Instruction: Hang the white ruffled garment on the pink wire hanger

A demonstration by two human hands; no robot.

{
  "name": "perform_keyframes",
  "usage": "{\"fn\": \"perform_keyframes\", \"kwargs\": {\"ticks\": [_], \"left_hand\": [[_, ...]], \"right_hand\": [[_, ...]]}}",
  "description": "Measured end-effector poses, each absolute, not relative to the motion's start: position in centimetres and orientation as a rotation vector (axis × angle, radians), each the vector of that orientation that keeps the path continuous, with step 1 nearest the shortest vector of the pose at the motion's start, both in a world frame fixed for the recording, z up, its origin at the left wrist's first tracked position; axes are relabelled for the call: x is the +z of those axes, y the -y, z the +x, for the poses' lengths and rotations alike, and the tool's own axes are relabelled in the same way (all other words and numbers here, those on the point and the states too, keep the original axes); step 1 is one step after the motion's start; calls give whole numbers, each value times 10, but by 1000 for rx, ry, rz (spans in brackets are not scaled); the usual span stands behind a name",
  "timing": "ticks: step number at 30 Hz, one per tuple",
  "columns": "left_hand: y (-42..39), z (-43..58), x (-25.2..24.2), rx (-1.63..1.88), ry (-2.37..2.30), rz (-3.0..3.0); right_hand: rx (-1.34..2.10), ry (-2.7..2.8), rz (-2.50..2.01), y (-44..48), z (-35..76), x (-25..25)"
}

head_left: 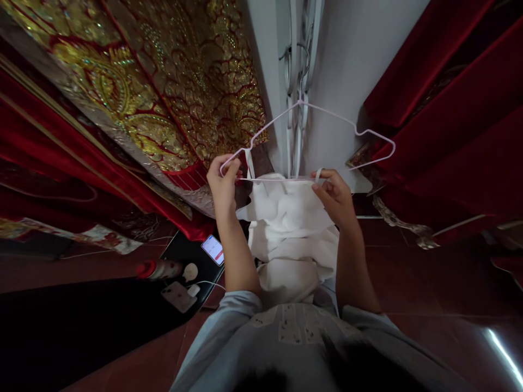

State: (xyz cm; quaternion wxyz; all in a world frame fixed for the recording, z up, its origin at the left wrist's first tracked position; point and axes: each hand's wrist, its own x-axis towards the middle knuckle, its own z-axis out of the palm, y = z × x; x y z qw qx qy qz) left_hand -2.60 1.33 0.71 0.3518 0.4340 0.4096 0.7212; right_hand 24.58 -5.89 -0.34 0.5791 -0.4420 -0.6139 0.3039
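Note:
A pale pink wire hanger spans the space before me, its hook up among the pale bars. My left hand is closed round the hanger's left end. The left strap of a white garment is looped over the hanger just beside those fingers. My right hand pinches the garment's right strap near the hanger's bottom bar. The hanger's right end sticks out above that hand, with no strap on it. The garment's body droops in folds between my forearms.
Gold-and-red embroidered clothing hangs at left, dark red clothing at right. Pale curved bars stand at the wall ahead. A black surface at lower left bears a lit phone, another phone and a red-capped bottle.

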Motion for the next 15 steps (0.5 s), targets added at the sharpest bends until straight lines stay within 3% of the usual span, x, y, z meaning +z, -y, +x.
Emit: {"fn": "perform_keyframes", "kwargs": {"ticks": [6, 15], "left_hand": [[15, 12, -20, 1763, -836, 987], [19, 39, -28, 1996, -943, 1130]], "right_hand": [[620, 1411, -1043, 60, 237, -4], [620, 1375, -1011, 58, 237, -2]]}}
